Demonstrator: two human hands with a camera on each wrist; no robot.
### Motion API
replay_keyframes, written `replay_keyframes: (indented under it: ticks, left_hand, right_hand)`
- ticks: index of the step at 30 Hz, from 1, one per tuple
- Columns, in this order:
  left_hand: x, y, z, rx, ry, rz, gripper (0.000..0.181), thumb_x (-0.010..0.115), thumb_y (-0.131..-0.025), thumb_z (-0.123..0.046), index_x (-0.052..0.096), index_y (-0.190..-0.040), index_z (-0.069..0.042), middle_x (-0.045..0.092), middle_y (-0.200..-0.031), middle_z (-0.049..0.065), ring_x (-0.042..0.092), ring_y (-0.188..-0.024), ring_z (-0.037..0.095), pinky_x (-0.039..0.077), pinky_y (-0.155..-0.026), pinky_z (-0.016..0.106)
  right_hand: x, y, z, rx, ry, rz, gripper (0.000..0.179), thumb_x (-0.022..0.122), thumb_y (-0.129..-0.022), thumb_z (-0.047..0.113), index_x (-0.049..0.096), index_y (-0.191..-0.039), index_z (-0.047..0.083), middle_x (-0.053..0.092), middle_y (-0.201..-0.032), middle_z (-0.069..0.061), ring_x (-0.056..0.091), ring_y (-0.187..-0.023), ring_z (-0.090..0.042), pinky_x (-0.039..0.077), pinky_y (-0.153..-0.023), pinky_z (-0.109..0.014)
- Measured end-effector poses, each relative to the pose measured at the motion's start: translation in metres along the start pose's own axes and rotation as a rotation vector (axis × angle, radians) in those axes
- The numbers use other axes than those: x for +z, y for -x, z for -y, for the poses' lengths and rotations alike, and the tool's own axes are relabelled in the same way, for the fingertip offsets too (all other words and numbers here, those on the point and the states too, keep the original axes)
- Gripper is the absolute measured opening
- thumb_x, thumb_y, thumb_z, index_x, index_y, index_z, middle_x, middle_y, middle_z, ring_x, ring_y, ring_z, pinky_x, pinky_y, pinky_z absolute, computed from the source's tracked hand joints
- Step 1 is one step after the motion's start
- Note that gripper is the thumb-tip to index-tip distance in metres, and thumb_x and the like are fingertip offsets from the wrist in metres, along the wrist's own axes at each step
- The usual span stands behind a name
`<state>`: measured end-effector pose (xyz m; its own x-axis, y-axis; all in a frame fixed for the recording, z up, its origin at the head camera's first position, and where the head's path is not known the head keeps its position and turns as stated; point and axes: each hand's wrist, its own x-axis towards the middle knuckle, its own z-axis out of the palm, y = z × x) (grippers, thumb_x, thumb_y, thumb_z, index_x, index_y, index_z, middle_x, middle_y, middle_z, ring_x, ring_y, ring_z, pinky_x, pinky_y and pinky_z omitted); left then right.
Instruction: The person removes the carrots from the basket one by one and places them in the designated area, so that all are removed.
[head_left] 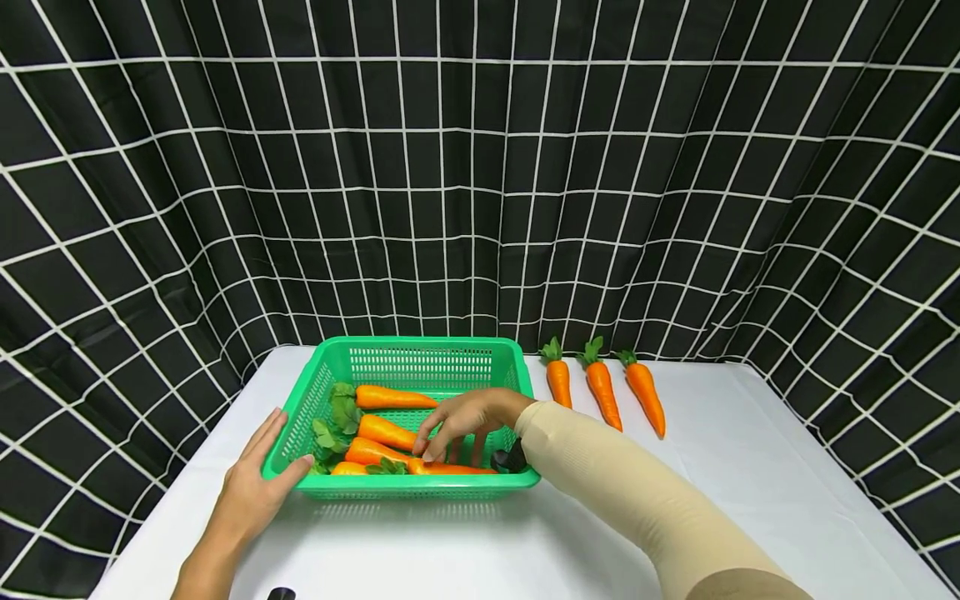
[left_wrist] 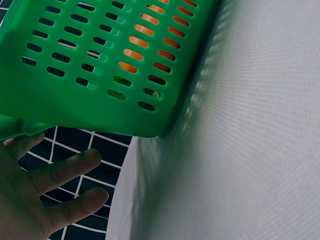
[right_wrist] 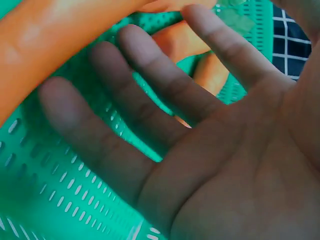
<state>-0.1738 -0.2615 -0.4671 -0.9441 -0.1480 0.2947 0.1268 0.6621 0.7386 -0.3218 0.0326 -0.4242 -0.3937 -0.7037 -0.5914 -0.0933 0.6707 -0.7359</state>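
A green plastic basket [head_left: 405, 482] stands on the table with several orange carrots [head_left: 392, 397] inside, most with their leafy tops to the left. My left hand [head_left: 251, 479] rests at the basket's front left corner, thumb over the rim; the left wrist view shows its fingers [left_wrist: 75, 167] straight and spread beside the basket wall. My right hand [head_left: 468, 421] reaches down into the basket, above the front carrots. In the right wrist view, its fingers [right_wrist: 160, 70] are extended and spread, holding nothing, with a large carrot [right_wrist: 55, 42] just beyond the fingertips.
Three carrots [head_left: 602, 392] lie in a row on the white table [head_left: 735, 467] to the right of the basket, leaves toward the back. A black curtain with a white grid [head_left: 480, 167] encloses the back and sides. A small black object [head_left: 281, 593] shows at the front edge.
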Motion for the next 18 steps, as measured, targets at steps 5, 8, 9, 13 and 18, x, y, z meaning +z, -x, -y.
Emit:
replay_keyframes:
  ticks: [5,8,9,13,18]
  left_hand:
    - [0.0007,0.0005,-0.0015,-0.001,-0.008,-0.009,0.076,0.069,-0.088,-0.033,0.033,-0.151,-0.01,0.026,-0.156,0.009,0.025,-0.136,0.046,0.024,-0.1,0.068]
    - [0.0008,0.0004,-0.0021,-0.002,-0.001,-0.01,0.076,0.069,-0.088,-0.033,0.033,-0.151,-0.01,0.026,-0.156,0.008,0.025,-0.136,0.046,0.024,-0.1,0.068]
    - [0.001,0.0005,-0.002,-0.002,0.003,-0.008,0.076,0.069,-0.088,-0.033,0.033,-0.151,-0.011,0.026,-0.156,0.008,0.025,-0.136,0.046,0.024,-0.1,0.068]
    - [0.0012,0.0002,-0.0021,-0.006,0.009,-0.012,0.077,0.07,-0.088,-0.033,0.033,-0.152,-0.011,0.025,-0.157,0.007,0.024,-0.137,0.045,0.023,-0.101,0.067]
    - [0.0013,-0.0002,-0.0009,-0.019,0.005,-0.005,0.078,0.07,-0.088,-0.033,0.032,-0.152,-0.012,0.024,-0.157,0.007,0.023,-0.138,0.043,0.023,-0.102,0.066]
  right_hand:
    - [0.0029,0.0009,-0.0008,0.053,0.038,0.06,0.027,0.075,-0.085,0.024,0.069,-0.111,0.025,0.065,-0.104,-0.009,0.065,-0.089,-0.031,0.056,-0.067,-0.049]
    - [0.0018,0.0009,-0.0013,0.067,0.053,0.081,0.03,0.075,-0.084,0.019,0.067,-0.113,0.027,0.065,-0.106,-0.008,0.065,-0.086,-0.028,0.057,-0.068,-0.047]
    - [0.0012,0.0007,-0.0016,0.072,0.055,0.088,0.032,0.075,-0.084,0.017,0.067,-0.113,0.026,0.065,-0.105,-0.008,0.065,-0.085,-0.027,0.057,-0.069,-0.047]
    - [-0.0005,0.0005,-0.0014,0.079,0.064,0.104,0.035,0.072,-0.082,0.009,0.066,-0.113,0.025,0.066,-0.101,-0.009,0.064,-0.081,-0.025,0.057,-0.069,-0.046]
    - [-0.0003,0.0009,-0.0014,0.06,0.077,0.112,0.035,0.072,-0.08,0.007,0.066,-0.111,0.023,0.066,-0.097,-0.008,0.063,-0.079,-0.023,0.057,-0.068,-0.046]
